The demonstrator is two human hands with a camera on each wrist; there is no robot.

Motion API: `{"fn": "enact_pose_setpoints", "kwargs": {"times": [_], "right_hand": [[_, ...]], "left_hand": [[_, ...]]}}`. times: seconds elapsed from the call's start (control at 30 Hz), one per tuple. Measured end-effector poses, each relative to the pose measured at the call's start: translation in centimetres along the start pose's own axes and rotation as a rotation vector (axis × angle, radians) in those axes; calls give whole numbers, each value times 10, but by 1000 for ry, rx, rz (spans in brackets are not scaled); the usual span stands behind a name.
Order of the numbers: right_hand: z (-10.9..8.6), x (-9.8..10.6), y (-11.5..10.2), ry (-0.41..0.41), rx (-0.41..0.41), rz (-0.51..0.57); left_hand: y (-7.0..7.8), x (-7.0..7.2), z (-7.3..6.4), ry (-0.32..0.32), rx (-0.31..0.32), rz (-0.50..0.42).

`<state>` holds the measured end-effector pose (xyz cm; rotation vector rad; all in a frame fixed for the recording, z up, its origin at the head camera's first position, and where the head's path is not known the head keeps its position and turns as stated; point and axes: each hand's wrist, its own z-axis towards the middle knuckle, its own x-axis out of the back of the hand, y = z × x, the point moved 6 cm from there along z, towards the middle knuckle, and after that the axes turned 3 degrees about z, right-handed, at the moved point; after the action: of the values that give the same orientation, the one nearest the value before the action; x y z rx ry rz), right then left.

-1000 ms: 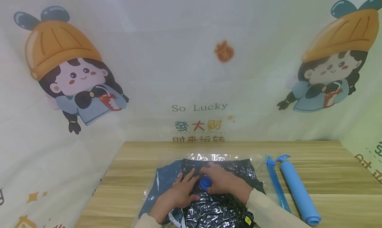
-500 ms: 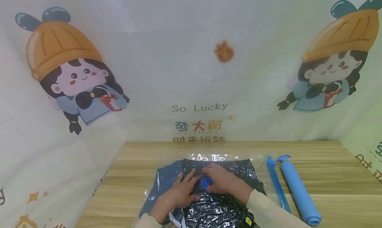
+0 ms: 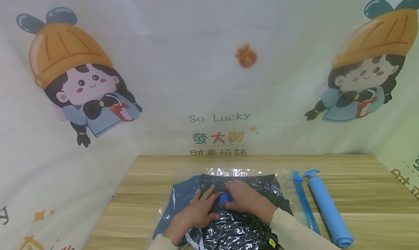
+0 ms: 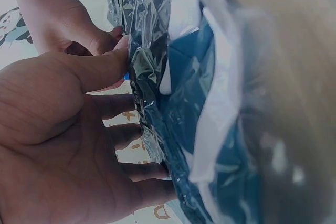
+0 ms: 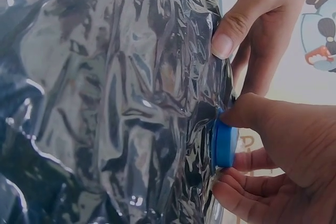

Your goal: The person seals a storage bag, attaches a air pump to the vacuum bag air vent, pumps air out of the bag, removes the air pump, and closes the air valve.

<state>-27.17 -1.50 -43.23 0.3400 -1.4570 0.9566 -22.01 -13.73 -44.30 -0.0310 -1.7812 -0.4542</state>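
A clear vacuum storage bag (image 3: 242, 226) with dark and blue clothing inside lies on the table, its film wrinkled tight over the contents. My right hand (image 3: 246, 198) holds the round blue valve cap (image 5: 224, 144) on the bag; in the right wrist view the thumb and fingers sit around its rim. To the left of the cap, my left hand (image 3: 198, 210) rests on the bag with its fingers spread. In the left wrist view its fingertips (image 4: 149, 171) touch the film. A white strip (image 4: 210, 124) shows through the plastic there.
Right of the bag lies a light blue hand pump (image 3: 328, 208) with a T-shaped handle. Beside it is a thin blue zip strip with a slider (image 3: 303, 201). A printed cloth (image 3: 163, 79) hangs behind the wooden table (image 3: 376, 192).
The fingers of my right hand have shifted slightly to the right around the blue valve cap. My left hand stays in place on the bag.
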Motion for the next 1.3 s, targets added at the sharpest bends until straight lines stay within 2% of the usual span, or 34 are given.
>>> {"fn": "enact_pose_setpoints", "kwargs": {"times": [0.27, 0.5, 0.6, 0.8, 1.0, 1.3], "right_hand": [[-1, -1, 1, 34, -23, -23], [-4, 3, 12, 11, -49, 74], [-5, 5, 13, 0, -3, 102], [-5, 5, 6, -91, 103, 162], [-4, 6, 2, -94, 139, 123], [0, 4, 4, -99, 85, 64]], "left_hand": [[0, 0, -1, -3, -5, -3], [0, -2, -2, -3, 4, -5], [0, -1, -2, -2, 3, -9], [0, 0, -1, -11, 5, -18], [0, 0, 0, -8, -6, -10], [-1, 0, -2, -1, -7, -7]]}}
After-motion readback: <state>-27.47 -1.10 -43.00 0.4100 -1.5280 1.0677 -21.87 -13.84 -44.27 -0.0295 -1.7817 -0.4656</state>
